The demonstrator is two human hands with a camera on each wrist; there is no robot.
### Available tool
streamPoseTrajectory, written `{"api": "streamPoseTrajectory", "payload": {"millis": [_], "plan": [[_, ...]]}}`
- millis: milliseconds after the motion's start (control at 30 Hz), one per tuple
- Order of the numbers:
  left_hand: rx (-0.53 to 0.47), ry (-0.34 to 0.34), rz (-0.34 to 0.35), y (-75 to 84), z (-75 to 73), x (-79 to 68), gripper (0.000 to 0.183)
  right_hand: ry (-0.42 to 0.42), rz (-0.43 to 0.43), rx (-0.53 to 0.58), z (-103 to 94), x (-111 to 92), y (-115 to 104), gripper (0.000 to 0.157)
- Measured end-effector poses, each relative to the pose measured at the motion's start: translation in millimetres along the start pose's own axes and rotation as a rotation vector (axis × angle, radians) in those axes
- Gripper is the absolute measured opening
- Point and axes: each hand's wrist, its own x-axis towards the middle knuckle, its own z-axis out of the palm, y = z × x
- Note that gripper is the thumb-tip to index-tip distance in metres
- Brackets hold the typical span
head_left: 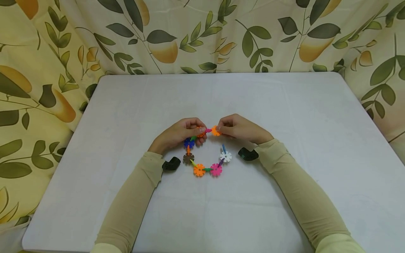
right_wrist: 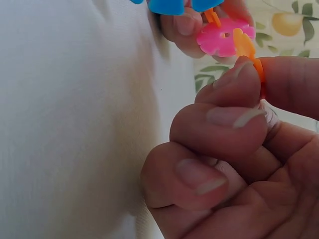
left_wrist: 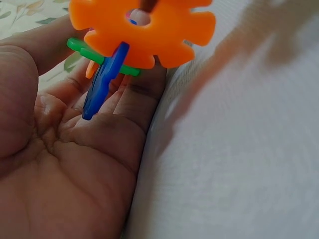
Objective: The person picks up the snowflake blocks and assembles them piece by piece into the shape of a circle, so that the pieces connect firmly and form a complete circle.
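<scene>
A curved chain of notched plastic discs, flat and edge-on in turn, hangs from my left hand [head_left: 181,133]. Its thumb and fingers pinch an orange-red disc at the chain's upper end, where a pink disc [head_left: 208,130] sticks out to the right. Between its thumb and forefinger my right hand [head_left: 240,127] pinches an orange disc [head_left: 215,131], meeting the pink one. Down the left side come a blue disc [head_left: 188,143] and a brown disc [head_left: 188,158]. An orange disc [head_left: 199,170], a hot-pink disc [head_left: 216,170] and a white disc [head_left: 226,156] follow, ending in a light-blue disc [head_left: 224,148].
A white cloth covers the table [head_left: 284,102] under both hands. Black wrist-worn devices [head_left: 171,164] jut inward from both sleeves beside the chain. A leaf-patterned curtain [head_left: 202,35] hangs along the back and sides.
</scene>
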Motion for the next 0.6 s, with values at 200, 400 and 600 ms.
{"api": "streamPoseTrajectory", "payload": {"millis": [200, 400, 600], "plan": [[0.023, -0.009, 0.012, -0.3, 0.5, -0.5, 0.01, -0.005, -0.014, 0.012, 3.2, 1, 0, 0.025], [0.04, 0.001, 0.021, 0.3, 1.0, -1.0, 0.009, 0.011, -0.036, 0.007, 8.3, 3, -1, 0.024], [0.061, -0.005, 0.007, 0.9, 1.3, 0.8, 0.007, 0.017, -0.065, -0.025, 12.5, 5, -1, 0.023]]}}
